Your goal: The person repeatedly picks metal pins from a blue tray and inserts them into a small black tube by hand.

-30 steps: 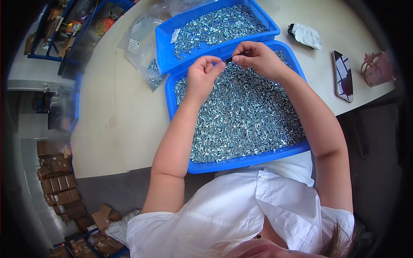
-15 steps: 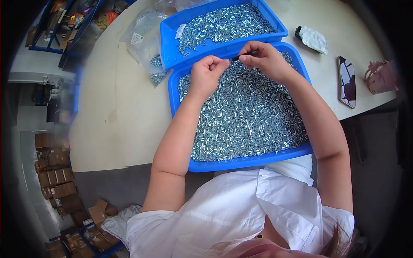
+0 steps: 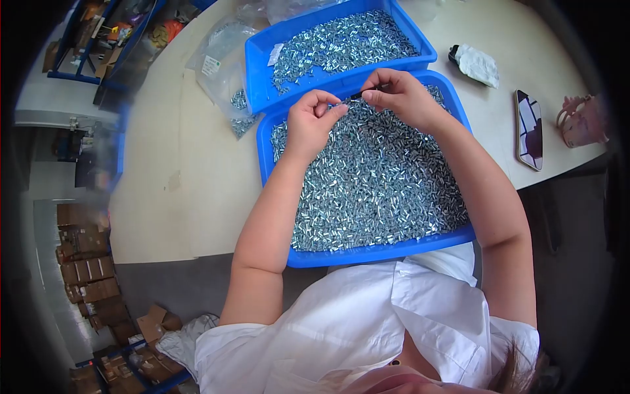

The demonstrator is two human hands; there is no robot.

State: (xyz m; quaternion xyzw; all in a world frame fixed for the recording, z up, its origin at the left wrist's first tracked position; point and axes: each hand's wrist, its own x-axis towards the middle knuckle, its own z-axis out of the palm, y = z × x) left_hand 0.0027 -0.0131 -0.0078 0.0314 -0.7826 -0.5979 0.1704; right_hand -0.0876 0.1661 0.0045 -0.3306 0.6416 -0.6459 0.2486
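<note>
Over the far part of the near blue tub [image 3: 380, 252], both hands meet close together. My left hand [image 3: 314, 121] is pinched, its fingertips near a small bright piece too tiny to make out. A small dark object [image 3: 356, 96] sits at the fingertips of my right hand [image 3: 400, 97], which pinches it. Many short silvery metal pieces [image 3: 374, 177] fill the tub beneath. Behind it stands a second blue tub [image 3: 259, 73], tilted, with more of the same pieces and a white label inside.
A clear plastic bag [image 3: 220, 62] with metal pieces lies left of the tubs. On the right are a white crumpled packet [image 3: 478, 65], a phone [image 3: 529, 130] and a pink cup [image 3: 581, 123]. Cardboard boxes [image 3: 88, 269] stand at the far left.
My left hand's fingertips have shifted slightly left and down, a little farther from the dark object. My right hand keeps its pinch. The whole view has shifted slightly.
</note>
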